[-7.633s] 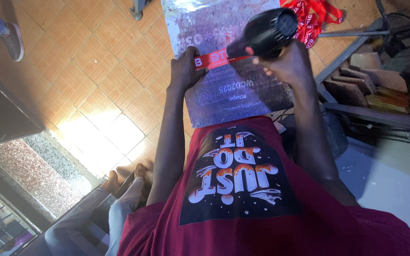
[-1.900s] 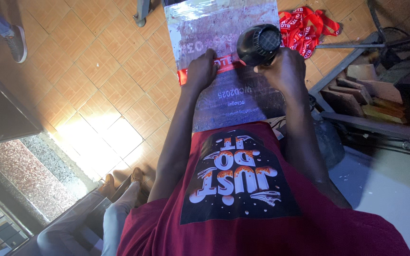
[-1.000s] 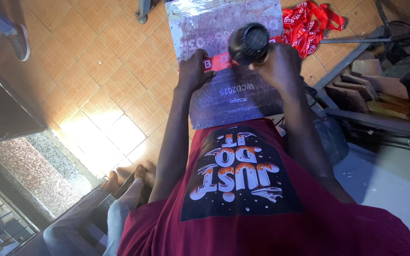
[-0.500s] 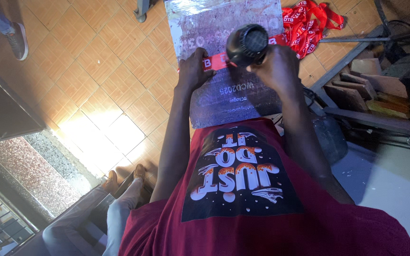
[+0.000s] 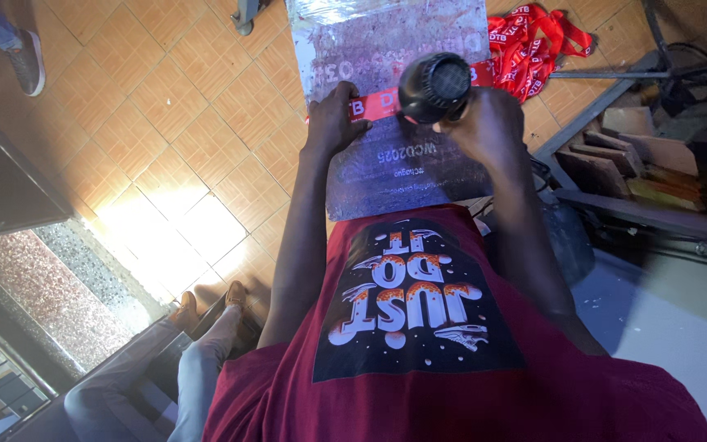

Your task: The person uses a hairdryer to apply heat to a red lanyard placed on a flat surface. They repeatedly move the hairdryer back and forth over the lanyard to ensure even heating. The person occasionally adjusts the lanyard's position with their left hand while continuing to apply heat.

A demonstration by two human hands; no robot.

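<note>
The left hand (image 5: 333,123) presses flat on a red strap (image 5: 370,106) lying across the grey board (image 5: 394,164). The right hand (image 5: 488,127) is closed around a black dryer (image 5: 435,86) above the strap. Beside the board lies a strap pile (image 5: 533,45).

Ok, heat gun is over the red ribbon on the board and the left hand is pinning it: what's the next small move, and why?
Probably sweep the black heat gun slowly along the red ribbon toward the left hand. The right hand holds the gun above the ribbon's right part, while the left hand presses the ribbon flat on the printed board, so that stretch looks ready.
</note>
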